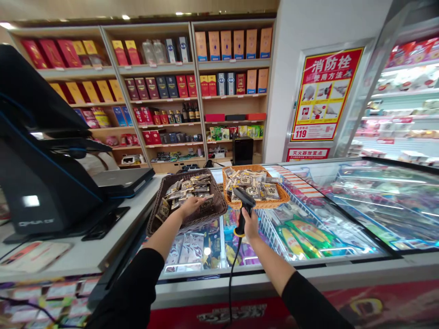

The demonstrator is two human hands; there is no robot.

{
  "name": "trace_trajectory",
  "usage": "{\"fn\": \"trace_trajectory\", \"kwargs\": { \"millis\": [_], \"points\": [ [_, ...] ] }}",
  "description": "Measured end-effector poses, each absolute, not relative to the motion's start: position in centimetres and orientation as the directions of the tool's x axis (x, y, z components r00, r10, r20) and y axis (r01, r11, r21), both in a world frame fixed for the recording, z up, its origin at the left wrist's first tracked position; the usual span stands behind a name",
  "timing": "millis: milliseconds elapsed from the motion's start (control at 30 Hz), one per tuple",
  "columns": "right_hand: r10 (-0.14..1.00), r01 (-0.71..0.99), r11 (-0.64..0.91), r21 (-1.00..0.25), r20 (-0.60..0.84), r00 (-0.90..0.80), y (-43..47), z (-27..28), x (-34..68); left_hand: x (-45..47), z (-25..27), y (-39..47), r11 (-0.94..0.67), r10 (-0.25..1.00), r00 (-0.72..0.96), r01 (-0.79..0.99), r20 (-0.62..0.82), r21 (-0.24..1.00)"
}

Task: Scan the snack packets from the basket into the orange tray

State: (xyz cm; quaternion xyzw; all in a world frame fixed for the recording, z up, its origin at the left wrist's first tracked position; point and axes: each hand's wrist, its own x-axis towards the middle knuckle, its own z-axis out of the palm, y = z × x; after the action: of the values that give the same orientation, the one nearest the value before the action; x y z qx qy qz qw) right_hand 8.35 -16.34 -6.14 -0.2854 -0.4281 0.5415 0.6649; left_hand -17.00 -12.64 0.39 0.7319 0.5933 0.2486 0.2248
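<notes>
My right hand (251,224) is wrapped round the handle of a black barcode scanner (245,197). Its head is tilted up in front of an orange wicker basket (284,197), and its cable hangs down the freezer front. Over a dark brown wicker basket (156,201), my left hand (192,206) reaches in with its fingers close together. A small packet (206,202) with dark print is at those fingertips, apparently pinched, partly hidden by the hand. Similar clear packets (187,184) fill the dark basket, and more packets (252,188) lie in the orange one.
Both baskets stand on the glass top of a chest freezer (329,262) holding frozen goods. A black checkout terminal (44,183), a flat scale (123,179) and a phone-like device (106,222) are on the left counter. Shelves of boxed goods (154,89) line the back.
</notes>
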Motion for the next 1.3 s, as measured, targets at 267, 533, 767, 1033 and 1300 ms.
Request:
{"fn": "trace_trajectory", "kwargs": {
  "millis": [267,533,767,1033,1300],
  "points": [
    [0.965,-0.436,0.257,-0.863,0.253,0.067,-16.4,-6.0,8.4,-15.9,0.3,-13.8,-0.08,0.907,0.396,0.494,-0.142,0.866],
    [0.953,-0.393,0.298,-0.87,0.295,0.069,-16.5,-6.0,8.3,-16.5,-0.1,-12.7,-0.085,0.996,0.07,0.563,0.055,0.822],
    [0.905,-0.315,0.404,-0.859,0.426,0.0,-16.8,-5.7,8.1,-12.6,2.1,-11.1,-0.318,0.916,-0.017,0.578,0.401,0.752],
    [0.902,-0.347,0.399,-0.848,0.431,-0.017,-17.0,-6.1,7.8,-9.5,1.1,-11.8,-0.226,0.849,-0.144,0.77,0.509,0.596],
    [0.909,-0.399,0.356,-0.845,0.412,-0.062,-17.7,-5.8,7.2,-9.9,1.2,-12.1,-0.23,0.862,-0.099,0.798,0.497,0.557]
  ]
}}
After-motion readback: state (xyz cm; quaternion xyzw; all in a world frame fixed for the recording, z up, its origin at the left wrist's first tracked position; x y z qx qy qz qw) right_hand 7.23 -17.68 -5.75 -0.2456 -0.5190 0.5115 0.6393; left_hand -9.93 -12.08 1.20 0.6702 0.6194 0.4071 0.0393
